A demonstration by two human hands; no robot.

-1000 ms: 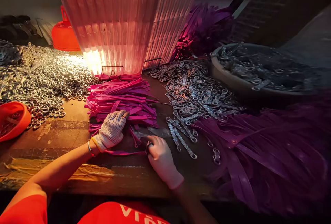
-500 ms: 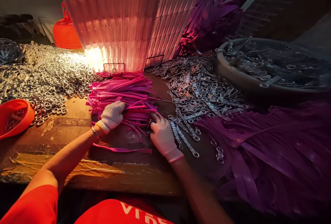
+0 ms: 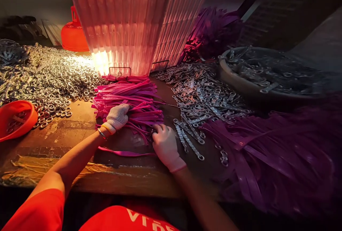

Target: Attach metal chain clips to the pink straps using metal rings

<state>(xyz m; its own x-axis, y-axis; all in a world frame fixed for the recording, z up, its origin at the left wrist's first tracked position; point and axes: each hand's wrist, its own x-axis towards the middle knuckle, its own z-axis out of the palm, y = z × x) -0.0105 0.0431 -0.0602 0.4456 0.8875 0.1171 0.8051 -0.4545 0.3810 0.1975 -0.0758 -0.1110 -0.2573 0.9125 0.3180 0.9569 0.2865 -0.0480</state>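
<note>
My left hand (image 3: 116, 117), in a dotted knit glove, rests fingers-down on a heap of pink plastic straps (image 3: 133, 97) in the middle of the wooden bench. My right hand (image 3: 165, 146), in a pale glove, lies just right of it at the heap's near edge, fingertips curled on the strap ends; what it pinches is hidden. One loose pink strap (image 3: 125, 152) lies flat on the bench below both hands. Short metal chain links (image 3: 188, 140) lie just right of my right hand.
A tall ribbed pink stack (image 3: 133, 21) stands behind the heap. Metal rings (image 3: 53, 76) cover the left; an orange bowl (image 3: 16, 119) sits at the left edge. Metal clasps (image 3: 203, 92), a grey basin (image 3: 267, 74) and purple straps (image 3: 280, 152) fill the right.
My right hand moved up from the loose strap near the bench edge to the near edge of the pink heap. The loose strap now lies alone. My left hand shifted slightly up on the heap.
</note>
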